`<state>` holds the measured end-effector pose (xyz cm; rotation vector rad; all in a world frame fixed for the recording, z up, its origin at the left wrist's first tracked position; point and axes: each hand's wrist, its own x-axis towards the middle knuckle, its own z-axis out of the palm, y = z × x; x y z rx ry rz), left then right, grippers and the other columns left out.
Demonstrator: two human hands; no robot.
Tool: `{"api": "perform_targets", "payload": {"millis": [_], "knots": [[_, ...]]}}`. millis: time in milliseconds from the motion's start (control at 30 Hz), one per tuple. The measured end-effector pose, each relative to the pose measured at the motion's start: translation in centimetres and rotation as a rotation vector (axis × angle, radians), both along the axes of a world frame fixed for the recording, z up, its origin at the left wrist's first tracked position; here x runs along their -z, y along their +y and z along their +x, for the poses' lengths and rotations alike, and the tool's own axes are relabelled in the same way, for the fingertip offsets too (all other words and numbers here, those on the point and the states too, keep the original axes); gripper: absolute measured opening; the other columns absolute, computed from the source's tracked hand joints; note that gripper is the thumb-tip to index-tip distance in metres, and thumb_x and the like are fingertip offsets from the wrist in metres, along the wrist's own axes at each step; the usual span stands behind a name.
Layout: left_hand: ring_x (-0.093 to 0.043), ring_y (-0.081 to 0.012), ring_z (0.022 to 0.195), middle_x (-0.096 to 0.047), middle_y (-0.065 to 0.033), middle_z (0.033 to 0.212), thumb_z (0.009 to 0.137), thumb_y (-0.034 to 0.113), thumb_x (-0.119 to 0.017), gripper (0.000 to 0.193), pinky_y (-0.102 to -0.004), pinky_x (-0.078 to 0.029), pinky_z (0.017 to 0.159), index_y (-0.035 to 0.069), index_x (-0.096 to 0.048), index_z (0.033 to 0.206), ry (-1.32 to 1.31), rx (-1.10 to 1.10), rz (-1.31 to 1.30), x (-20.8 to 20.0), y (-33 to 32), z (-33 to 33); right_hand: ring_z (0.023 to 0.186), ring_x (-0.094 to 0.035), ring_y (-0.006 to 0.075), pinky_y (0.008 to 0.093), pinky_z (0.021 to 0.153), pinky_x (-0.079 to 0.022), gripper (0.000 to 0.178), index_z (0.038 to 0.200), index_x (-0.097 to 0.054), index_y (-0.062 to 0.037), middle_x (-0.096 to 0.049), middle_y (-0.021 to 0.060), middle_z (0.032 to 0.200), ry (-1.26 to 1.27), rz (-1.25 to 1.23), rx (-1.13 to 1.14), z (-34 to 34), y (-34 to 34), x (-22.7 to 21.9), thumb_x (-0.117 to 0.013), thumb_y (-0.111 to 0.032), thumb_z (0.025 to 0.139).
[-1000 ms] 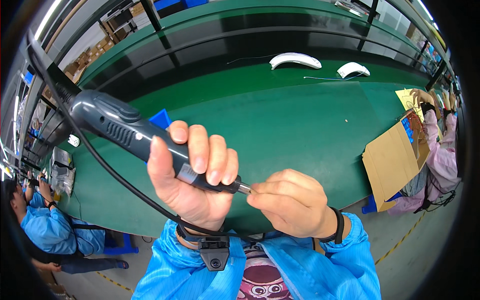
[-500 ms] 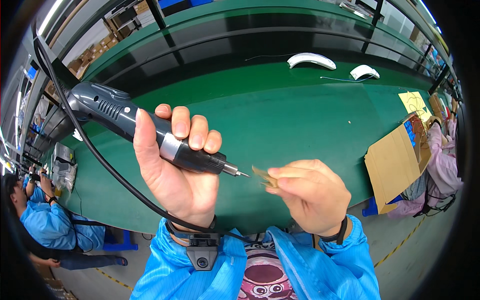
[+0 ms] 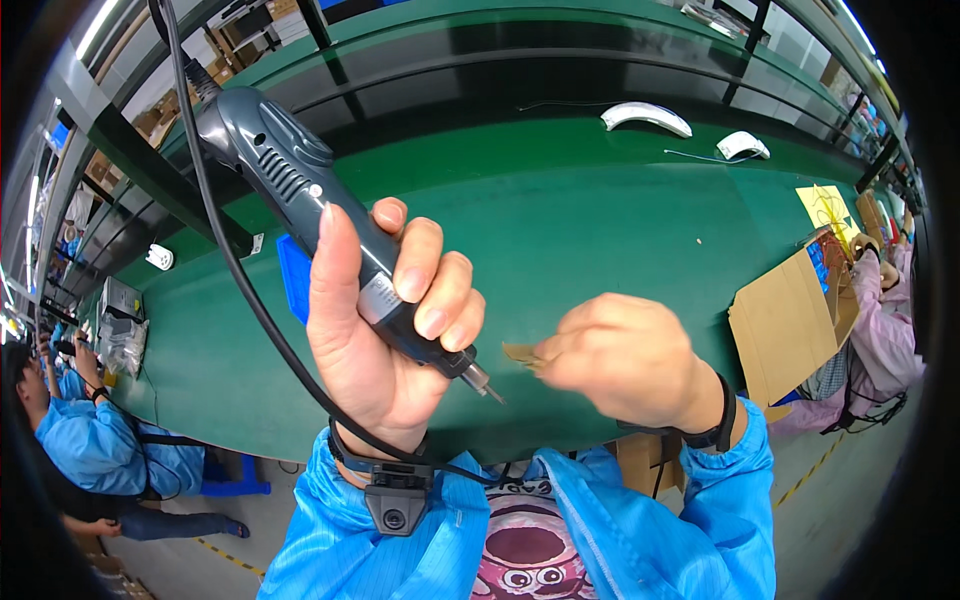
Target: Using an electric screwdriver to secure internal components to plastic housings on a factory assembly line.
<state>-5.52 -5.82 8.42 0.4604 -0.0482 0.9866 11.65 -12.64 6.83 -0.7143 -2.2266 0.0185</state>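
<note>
My left hand (image 3: 375,375) is wrapped round a dark grey electric screwdriver (image 3: 285,175), its thumb lying along the body. The tool slants down to the right, and its thin metal bit (image 3: 492,390) points toward the table's near edge. A black cord runs from the tool's top end down past my left wrist. To the right, my right hand (image 3: 630,355) pinches a small, flat tan scrap (image 3: 521,353) that looks like tape or paper. The scrap sits just above and right of the bit, apart from it. That hand is slightly blurred.
On the green table (image 3: 600,230) lie a curved white part (image 3: 648,118) and a smaller one (image 3: 742,145), each with a thin wire. A blue bin (image 3: 294,278) shows behind the screwdriver. An open cardboard box (image 3: 785,325) stands right. Another person (image 3: 105,420) sits at far left.
The screwdriver has tilted more steeply, its bit now lower, and my left hand has shifted right. My right hand has turned its knuckles upward, still pinching the scrap.
</note>
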Motion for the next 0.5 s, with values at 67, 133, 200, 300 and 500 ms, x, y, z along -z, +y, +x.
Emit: {"api": "perform_targets", "payload": {"millis": [67, 133, 200, 300, 500], "knots": [[-0.04, -0.0133, 0.051, -0.043, -0.0021, 0.066, 0.091, 0.038, -0.038, 0.031, -0.0274, -0.037, 0.047, 0.009, -0.047, 0.096, -0.005, -0.01, -0.014, 0.1, 0.2, -0.2, 0.058, -0.054, 0.018, 0.0262, 0.05, -0.044, 0.018, 0.078, -0.058, -0.0034, -0.055, 0.0056, 0.066, 0.384, -0.198, 0.093, -0.5, -0.1, 0.7, -0.066, -0.002, 0.062], [-0.038, -0.0129, 0.055, -0.04, -0.003, 0.068, 0.091, 0.038, -0.037, 0.037, -0.0278, -0.035, 0.048, 0.002, -0.044, 0.097, -0.063, 0.024, 0.048, 0.5, 0.7, -0.6, 0.057, -0.055, 0.0196, 0.0274, 0.049, -0.044, 0.021, 0.079, -0.058, -0.0023, -0.056, 0.0056, 0.064, 0.449, -0.249, 0.079, -1.5, -0.2, 0.7, -0.069, 0.001, 0.061], [-0.038, -0.0129, 0.055, -0.04, -0.003, 0.068, 0.091, 0.038, -0.037, 0.037, -0.0278, -0.035, 0.048, 0.002, -0.044, 0.098, -0.058, 0.013, 0.047, 0.5, 0.8, -1.3, 0.056, -0.054, 0.0195, 0.0273, 0.049, -0.044, 0.019, 0.079, -0.058, -0.0024, -0.056, 0.0053, 0.064, 0.498, -0.354, 0.039, -2.7, -0.1, 0.9, -0.069, -0.001, 0.064], [-0.038, -0.0129, 0.054, -0.04, -0.003, 0.068, 0.091, 0.038, -0.037, 0.037, -0.0279, -0.035, 0.048, 0.003, -0.044, 0.098, -0.042, 0.0, 0.054, 0.7, 1.0, -2.0, 0.061, -0.057, 0.0192, 0.0263, 0.052, -0.047, 0.018, 0.077, -0.058, -0.0028, -0.06, 0.0068, 0.071, 0.365, -0.234, 0.009, -4.2, 0.3, 1.0, -0.069, -0.004, 0.063], [-0.042, -0.0134, 0.052, -0.043, -0.0019, 0.065, 0.09, 0.038, -0.042, 0.028, -0.027, -0.037, 0.047, 0.01, -0.046, 0.092, 0.119, -0.085, 0.014, 1.1, 1.6, -3.3, 0.064, -0.055, 0.0195, 0.0271, 0.053, -0.044, 0.012, 0.072, -0.054, -0.0035, -0.056, 0.0051, 0.072, 0.11, -0.081, 0.026, -3.9, 2.0, 1.2, -0.06, -0.003, 0.062]]}}
